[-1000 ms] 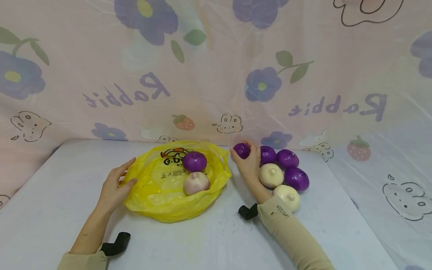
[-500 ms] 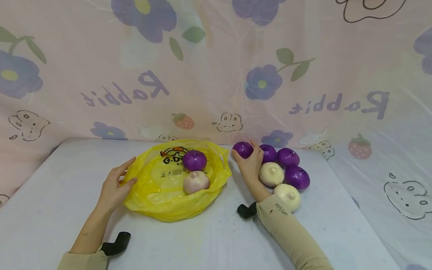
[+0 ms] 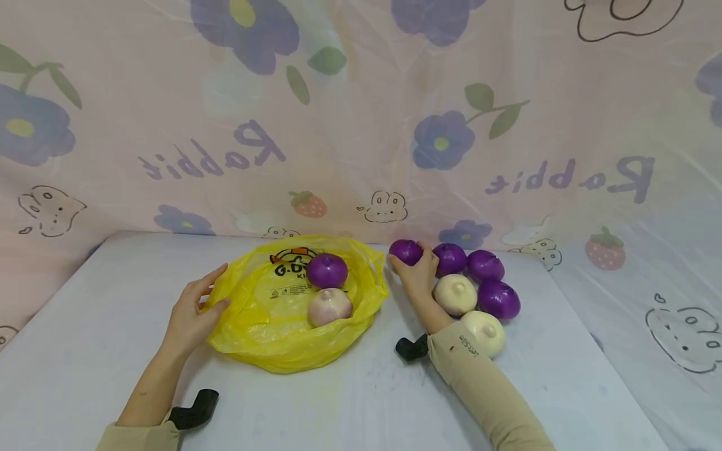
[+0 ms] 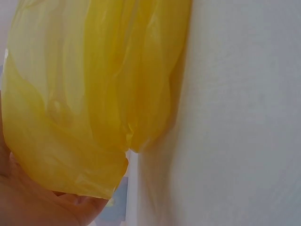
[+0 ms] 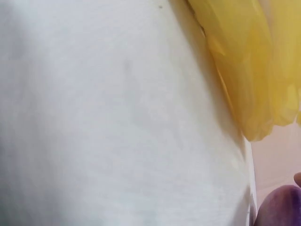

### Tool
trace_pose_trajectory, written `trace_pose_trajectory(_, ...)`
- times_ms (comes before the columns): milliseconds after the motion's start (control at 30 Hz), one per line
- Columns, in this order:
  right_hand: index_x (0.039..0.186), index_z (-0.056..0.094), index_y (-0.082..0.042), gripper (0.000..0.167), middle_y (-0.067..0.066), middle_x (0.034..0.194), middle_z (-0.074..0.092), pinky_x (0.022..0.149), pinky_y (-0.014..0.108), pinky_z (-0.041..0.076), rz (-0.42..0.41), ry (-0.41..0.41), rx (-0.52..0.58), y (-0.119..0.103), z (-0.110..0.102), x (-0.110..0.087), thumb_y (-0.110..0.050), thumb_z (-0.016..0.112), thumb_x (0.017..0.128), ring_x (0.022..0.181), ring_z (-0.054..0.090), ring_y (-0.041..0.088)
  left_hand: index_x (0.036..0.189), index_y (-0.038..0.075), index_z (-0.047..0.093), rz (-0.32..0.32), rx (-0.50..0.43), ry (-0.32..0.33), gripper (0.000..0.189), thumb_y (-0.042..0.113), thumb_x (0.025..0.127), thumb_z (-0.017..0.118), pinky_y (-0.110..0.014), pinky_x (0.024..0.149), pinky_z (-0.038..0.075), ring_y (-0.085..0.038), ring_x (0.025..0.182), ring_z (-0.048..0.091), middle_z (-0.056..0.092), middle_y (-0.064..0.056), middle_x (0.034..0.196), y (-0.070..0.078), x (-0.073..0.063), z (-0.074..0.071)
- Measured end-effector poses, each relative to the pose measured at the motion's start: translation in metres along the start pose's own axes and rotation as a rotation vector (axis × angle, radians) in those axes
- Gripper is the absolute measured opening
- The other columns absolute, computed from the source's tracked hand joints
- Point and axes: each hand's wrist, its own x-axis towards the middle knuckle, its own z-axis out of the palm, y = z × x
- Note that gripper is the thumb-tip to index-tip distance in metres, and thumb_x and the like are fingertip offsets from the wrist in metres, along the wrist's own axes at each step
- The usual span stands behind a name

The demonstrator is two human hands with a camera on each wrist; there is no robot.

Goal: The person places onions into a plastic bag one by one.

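In the head view, my right hand (image 3: 417, 274) grips a purple onion (image 3: 405, 252) at the back of the table, right of the yellow plastic bag (image 3: 242, 313). A bit of that onion (image 5: 282, 207) also shows in the lower right of the right wrist view. My left hand (image 3: 192, 310) rests at the bag's left edge, fingers and thumb apart and loosely extended. In the left wrist view the yellow film (image 4: 94, 94) lies against its palm. Inside the open bag sit a purple onion (image 3: 327, 270) and a pale pink onion (image 3: 330, 307).
Right of my right hand, a cluster holds purple onions (image 3: 486, 266) and two cream onions (image 3: 455, 294); the nearer cream onion (image 3: 485, 334) is beside my right sleeve. A printed curtain (image 3: 338, 138) hangs behind the white table (image 3: 316, 407).
My right hand's fingers have shifted slightly around the purple onion, so more of it shows now. The onion has barely moved. My left hand and the bag stay in place.
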Motion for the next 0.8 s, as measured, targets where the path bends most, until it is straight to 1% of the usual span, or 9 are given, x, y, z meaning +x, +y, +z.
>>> trace_pose_trajectory(233, 0.138, 0.042, -0.005, 0.073, 0.028, 0.137, 0.035, 0.109, 0.052, 0.033, 0.028, -0.006, 0.034, 0.002, -0.001, 0.002, -0.021, 0.074, 0.075, 0.125, 0.041, 0.041, 0.149, 0.011, 0.035, 0.002, 0.001, 0.001, 0.06, 0.007, 0.092, 0.053, -0.061, 0.098, 0.035, -0.043, 0.119, 0.038, 0.036, -0.029, 0.14, 0.001, -0.001, 0.0)
trace_pose_trajectory(367, 0.138, 0.043, -0.006, 0.073, 0.026, 0.138, 0.037, 0.111, 0.05, 0.031, 0.04, -0.001, 0.041, -0.002, -0.005, 0.002, -0.022, 0.076, 0.075, 0.128, 0.041, 0.039, 0.149, 0.011, 0.035, 0.004, 0.002, 0.0, 0.06, 0.007, 0.092, 0.053, -0.061, 0.098, 0.035, -0.043, 0.119, 0.038, 0.037, -0.028, 0.14, 0.0, -0.001, 0.0)
trace_pose_trajectory(567, 0.139, 0.044, -0.006, 0.074, 0.023, 0.141, 0.038, 0.113, 0.048, 0.03, 0.01, 0.018, 0.077, -0.01, -0.012, 0.009, -0.022, 0.077, 0.075, 0.13, 0.039, 0.037, 0.149, 0.012, 0.035, 0.005, 0.008, 0.005, 0.06, 0.008, 0.092, 0.053, -0.06, 0.097, 0.036, -0.042, 0.118, 0.039, 0.038, -0.028, 0.139, -0.002, 0.0, 0.0)
trace_pose_trajectory(800, 0.14, 0.043, -0.007, 0.076, 0.019, 0.143, 0.038, 0.113, 0.045, 0.03, 0.008, 0.013, 0.131, -0.024, -0.019, 0.009, -0.021, 0.079, 0.075, 0.131, 0.038, 0.034, 0.149, 0.011, 0.035, -0.001, 0.002, 0.0, 0.06, 0.008, 0.092, 0.053, -0.061, 0.098, 0.035, -0.043, 0.119, 0.038, 0.036, -0.028, 0.14, -0.001, -0.001, -0.001)
